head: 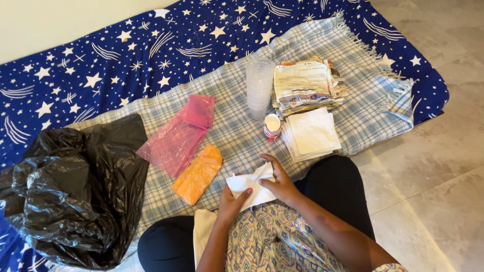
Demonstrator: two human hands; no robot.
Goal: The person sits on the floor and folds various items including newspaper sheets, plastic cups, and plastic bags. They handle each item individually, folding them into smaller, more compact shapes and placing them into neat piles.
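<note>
Spread over a blue star-patterned sheet (pixel 126 55), a grey checked cloth (pixel 237 136) is serving as the work surface beside a pale tiled floor (pixel 433 181).

Both hands are working one white paper napkin (pixel 250 186) held just above the lap, at the near edge of the cloth. The left hand (pixel 230 204) is gripping the napkin's lower left part, thumb pressed on top. The right hand (pixel 281 184) is pinching the upper right edge, fingers curled together over it. By its creased, partly doubled shape, the step in hand appears to be folding; squaring it further would call for aligned edges and a firm crease.

Surrounding items, by place:
- A stack of flat white napkins (pixel 312 133) is lying ahead, to the right.
- A small patterned paper cup (pixel 272 126) is standing just beside that stack.
- Nested clear plastic cups (pixel 259 85) are standing farther back.
- Stacked printed papers (pixel 305 83) are resting next to them.
- Pink (pixel 179 136) and orange (pixel 198 174) plastic bags are lying flat at centre.
- A black refuse bag (pixel 75 191) is sitting crumpled at far left.
</note>
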